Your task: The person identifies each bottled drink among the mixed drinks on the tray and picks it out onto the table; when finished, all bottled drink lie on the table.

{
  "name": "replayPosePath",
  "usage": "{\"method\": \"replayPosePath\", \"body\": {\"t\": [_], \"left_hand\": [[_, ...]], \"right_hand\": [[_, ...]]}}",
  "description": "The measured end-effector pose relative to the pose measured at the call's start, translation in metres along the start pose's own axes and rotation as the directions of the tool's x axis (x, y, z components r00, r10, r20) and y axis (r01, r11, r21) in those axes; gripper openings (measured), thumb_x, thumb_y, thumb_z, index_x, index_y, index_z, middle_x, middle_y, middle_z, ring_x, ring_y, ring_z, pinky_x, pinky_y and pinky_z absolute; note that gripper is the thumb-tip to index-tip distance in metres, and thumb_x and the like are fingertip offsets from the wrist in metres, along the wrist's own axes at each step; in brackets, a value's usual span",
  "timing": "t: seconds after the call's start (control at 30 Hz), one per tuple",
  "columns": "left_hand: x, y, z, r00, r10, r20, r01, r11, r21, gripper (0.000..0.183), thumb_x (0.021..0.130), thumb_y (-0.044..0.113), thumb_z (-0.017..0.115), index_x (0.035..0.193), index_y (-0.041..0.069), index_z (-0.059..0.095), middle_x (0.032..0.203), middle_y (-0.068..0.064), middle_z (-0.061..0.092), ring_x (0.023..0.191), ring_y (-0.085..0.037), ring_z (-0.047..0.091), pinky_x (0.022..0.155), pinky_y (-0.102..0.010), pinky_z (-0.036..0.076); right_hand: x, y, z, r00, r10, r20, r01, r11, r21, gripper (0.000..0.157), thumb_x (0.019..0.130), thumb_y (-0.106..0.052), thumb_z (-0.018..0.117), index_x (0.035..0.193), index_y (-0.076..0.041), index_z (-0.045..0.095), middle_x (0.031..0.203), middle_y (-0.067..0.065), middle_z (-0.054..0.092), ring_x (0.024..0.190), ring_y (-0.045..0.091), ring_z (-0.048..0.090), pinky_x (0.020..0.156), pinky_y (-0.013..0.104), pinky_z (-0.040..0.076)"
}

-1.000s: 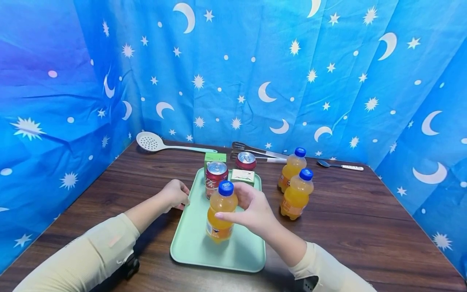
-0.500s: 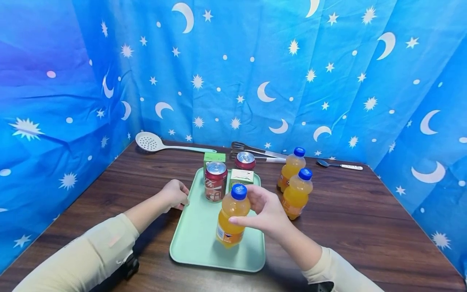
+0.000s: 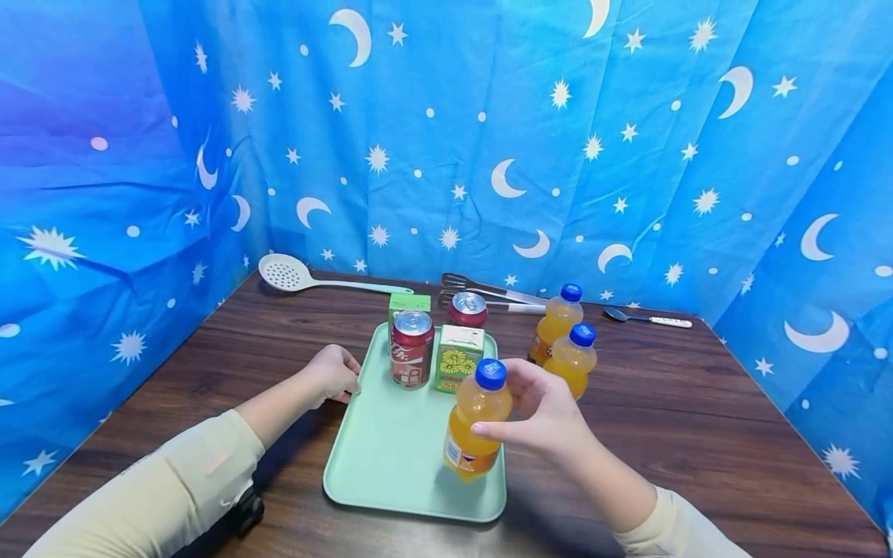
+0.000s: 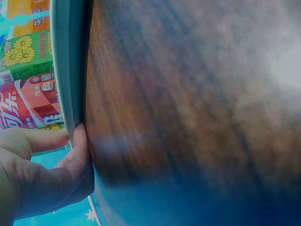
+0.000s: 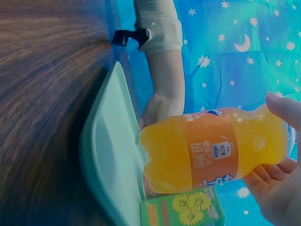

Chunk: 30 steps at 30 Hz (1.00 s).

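Observation:
My right hand (image 3: 551, 415) grips a bottle of orange soda (image 3: 477, 430) by its upper part, over the right side of a pale green tray (image 3: 387, 465). The right wrist view shows the bottle's base apart from the tray's surface. At the tray's left rim, my left hand (image 3: 333, 373) pinches the edge between thumb and fingers; the left wrist view shows the thumb and fingertip right at the rim (image 4: 70, 70). On the tray's far half stand a red soda can (image 3: 412, 353) and a green drink carton (image 3: 459, 363) with yellow flowers.
Another green carton (image 3: 410, 302) and a second red can (image 3: 468, 308) show partly hidden behind these. Two more orange soda bottles (image 3: 560, 316) stand right of the tray. A skimmer (image 3: 284, 273), slotted utensils (image 3: 491, 293) and a spoon (image 3: 649, 317) lie along the back by the curtain.
My right hand has carried the orange soda bottle rightward across the tray and slightly nearer to me, uncovering the can and flowered carton. My left hand stays on the rim.

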<state>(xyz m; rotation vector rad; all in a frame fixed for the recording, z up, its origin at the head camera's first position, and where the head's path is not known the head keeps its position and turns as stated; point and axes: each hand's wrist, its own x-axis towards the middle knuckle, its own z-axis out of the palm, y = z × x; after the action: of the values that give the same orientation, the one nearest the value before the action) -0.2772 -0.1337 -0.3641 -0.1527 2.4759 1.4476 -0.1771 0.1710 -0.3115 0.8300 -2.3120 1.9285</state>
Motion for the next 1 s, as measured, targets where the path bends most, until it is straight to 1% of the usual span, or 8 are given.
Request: {"method": "replayPosePath", "body": {"t": [0.1, 0.23, 0.33, 0.5, 0.6, 0.83, 0.9, 1.0], "left_hand": [[0.001, -0.001, 0.0, 1.0, -0.001, -0.005, 0.001, 1.0, 0.001, 0.022, 0.077, -0.015, 0.061, 0.096, -0.01, 0.052, 0.091, -0.019, 0.05, 0.058, -0.018, 0.054, 0.058, -0.034, 0.056], [0.002, -0.002, 0.001, 1.0, 0.005, -0.004, -0.005, 1.0, 0.004, 0.022, 0.076, -0.015, 0.061, 0.096, -0.011, 0.052, 0.092, -0.019, 0.05, 0.064, -0.021, 0.058, 0.058, -0.034, 0.056], [0.002, -0.003, 0.0, 1.0, 0.007, -0.001, -0.007, 1.0, 0.002, 0.021, 0.077, -0.015, 0.06, 0.096, -0.011, 0.053, 0.092, -0.019, 0.05, 0.066, -0.023, 0.06, 0.058, -0.034, 0.056], [0.003, -0.003, -0.001, 1.0, 0.008, 0.003, -0.008, 1.0, -0.009, 0.021, 0.077, -0.016, 0.06, 0.096, -0.011, 0.053, 0.092, -0.02, 0.05, 0.067, -0.023, 0.06, 0.059, -0.034, 0.056], [0.002, -0.002, 0.0, 1.0, 0.006, 0.0, -0.006, 1.0, -0.003, 0.022, 0.076, -0.015, 0.06, 0.097, -0.012, 0.053, 0.092, -0.019, 0.05, 0.069, -0.023, 0.06, 0.059, -0.034, 0.056], [0.002, -0.002, 0.0, 1.0, 0.005, -0.001, -0.005, 1.0, 0.002, 0.024, 0.075, -0.016, 0.062, 0.098, -0.013, 0.054, 0.092, -0.019, 0.051, 0.072, -0.023, 0.059, 0.058, -0.033, 0.056], [0.002, -0.002, 0.0, 1.0, 0.005, -0.002, -0.005, 1.0, 0.0, 0.024, 0.075, -0.016, 0.062, 0.098, -0.013, 0.054, 0.092, -0.019, 0.051, 0.072, -0.023, 0.059, 0.058, -0.033, 0.056], [0.001, -0.001, 0.0, 1.0, 0.006, -0.001, -0.006, 1.0, -0.001, 0.024, 0.076, -0.016, 0.061, 0.098, -0.012, 0.054, 0.092, -0.019, 0.051, 0.073, -0.024, 0.059, 0.059, -0.033, 0.056]], "right_hand": [[-0.005, 0.0, -0.007, 1.0, -0.001, -0.01, 0.001, 1.0, 0.005, 0.051, 0.071, -0.003, 0.08, 0.117, -0.004, 0.057, 0.112, 0.01, 0.064, 0.104, 0.025, 0.061, 0.087, 0.036, 0.05], [-0.012, 0.001, -0.017, 0.999, 0.003, -0.038, -0.003, 1.0, -0.005, 0.052, 0.07, 0.0, 0.08, 0.117, -0.001, 0.056, 0.112, 0.011, 0.064, 0.103, 0.024, 0.061, 0.086, 0.033, 0.05], [-0.017, 0.001, -0.025, 0.998, -0.029, -0.047, 0.028, 0.999, -0.03, 0.054, 0.07, 0.004, 0.079, 0.118, 0.002, 0.055, 0.112, 0.011, 0.065, 0.103, 0.023, 0.062, 0.086, 0.031, 0.051], [-0.025, 0.002, -0.041, 0.996, -0.085, -0.035, 0.083, 0.994, -0.067, 0.055, 0.07, 0.008, 0.077, 0.119, 0.004, 0.053, 0.114, 0.011, 0.064, 0.103, 0.023, 0.061, 0.084, 0.032, 0.051], [-0.03, 0.002, -0.051, 0.995, -0.095, -0.041, 0.091, 0.992, -0.09, 0.054, 0.07, 0.01, 0.076, 0.119, 0.005, 0.053, 0.113, 0.011, 0.064, 0.103, 0.022, 0.062, 0.083, 0.031, 0.052], [-0.042, 0.006, -0.071, 0.994, -0.087, -0.065, 0.078, 0.987, -0.138, 0.053, 0.07, 0.013, 0.074, 0.118, 0.004, 0.055, 0.112, 0.008, 0.065, 0.101, 0.019, 0.062, 0.08, 0.028, 0.053], [-0.044, 0.009, -0.076, 0.994, -0.096, -0.047, 0.089, 0.987, -0.132, 0.053, 0.069, 0.014, 0.074, 0.117, 0.004, 0.054, 0.111, 0.007, 0.065, 0.101, 0.018, 0.062, 0.08, 0.028, 0.053], [-0.046, 0.013, -0.084, 0.992, -0.126, 0.011, 0.127, 0.988, -0.093, 0.055, 0.068, 0.018, 0.072, 0.118, 0.006, 0.053, 0.113, 0.008, 0.064, 0.103, 0.019, 0.062, 0.083, 0.029, 0.052]]}}
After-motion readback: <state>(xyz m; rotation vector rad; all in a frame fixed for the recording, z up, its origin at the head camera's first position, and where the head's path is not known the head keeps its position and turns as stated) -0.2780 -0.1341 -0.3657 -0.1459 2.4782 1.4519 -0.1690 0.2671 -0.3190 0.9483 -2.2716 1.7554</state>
